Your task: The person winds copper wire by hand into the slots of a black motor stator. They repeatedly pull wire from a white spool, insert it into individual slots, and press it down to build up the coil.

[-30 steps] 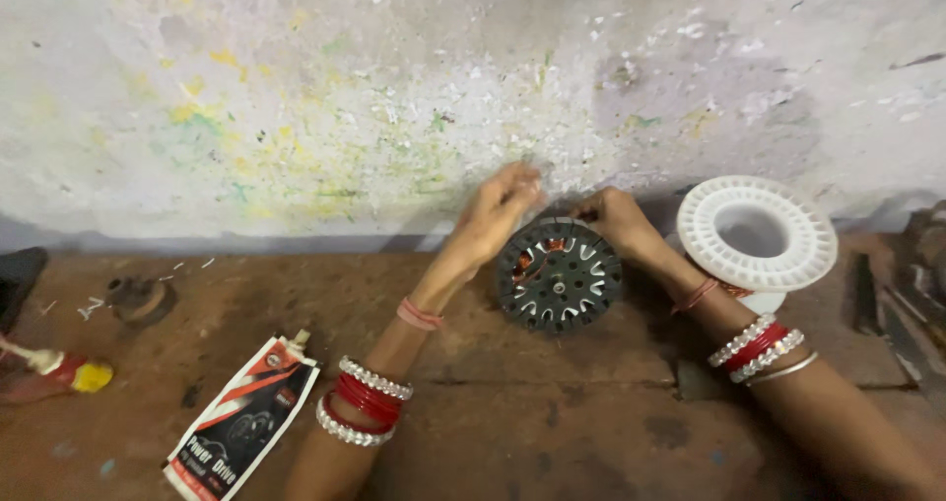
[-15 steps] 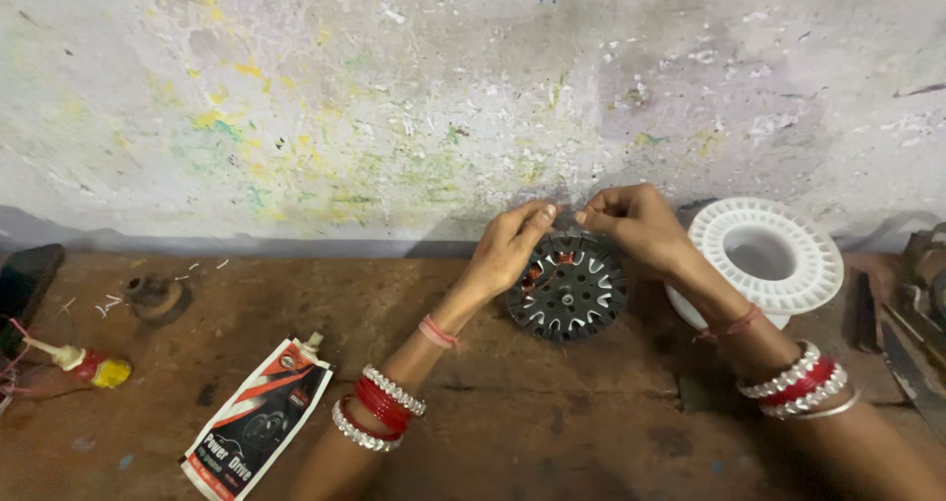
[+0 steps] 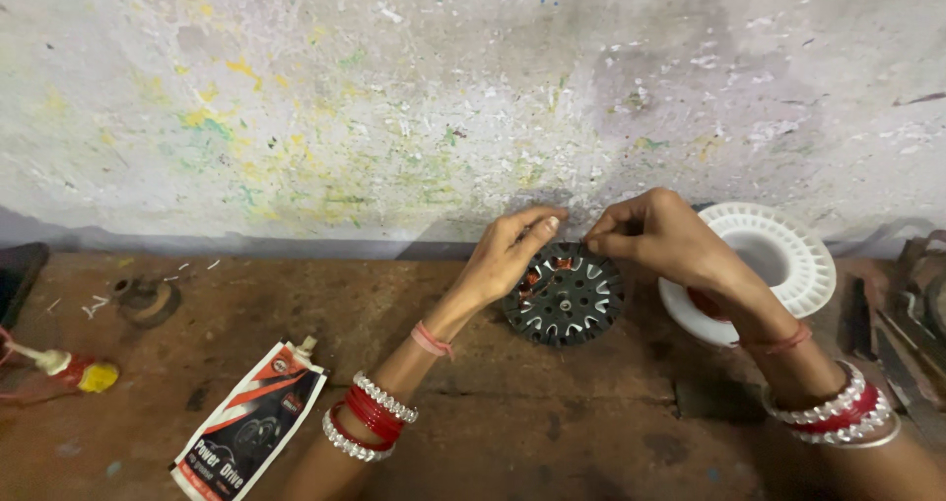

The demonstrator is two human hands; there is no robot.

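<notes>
A round dark slotted metal disc with copper coils [image 3: 566,300] lies on the brown wooden bench, close to the paint-flecked wall. My left hand [image 3: 512,250] rests on the disc's upper left edge with fingers curled and the fingertips pinched toward the top. My right hand [image 3: 655,233] sits at the disc's upper right, thumb and forefinger pinched together as if on a thin wire too fine to see. The two hands almost meet above the disc. Both wrists wear red and silver bangles.
A white plastic spool [image 3: 769,260] stands just right of the disc, partly behind my right wrist. A white, red and black pouch [image 3: 251,420] lies at the front left. A small tube with a yellow cap [image 3: 69,369] and a dark ring [image 3: 146,299] sit far left; metal parts [image 3: 912,309] crowd the right edge.
Both hands have drawn closer together over the top of the disc, now pinching near its upper rim. The view has shifted slightly; the disc stays in place.
</notes>
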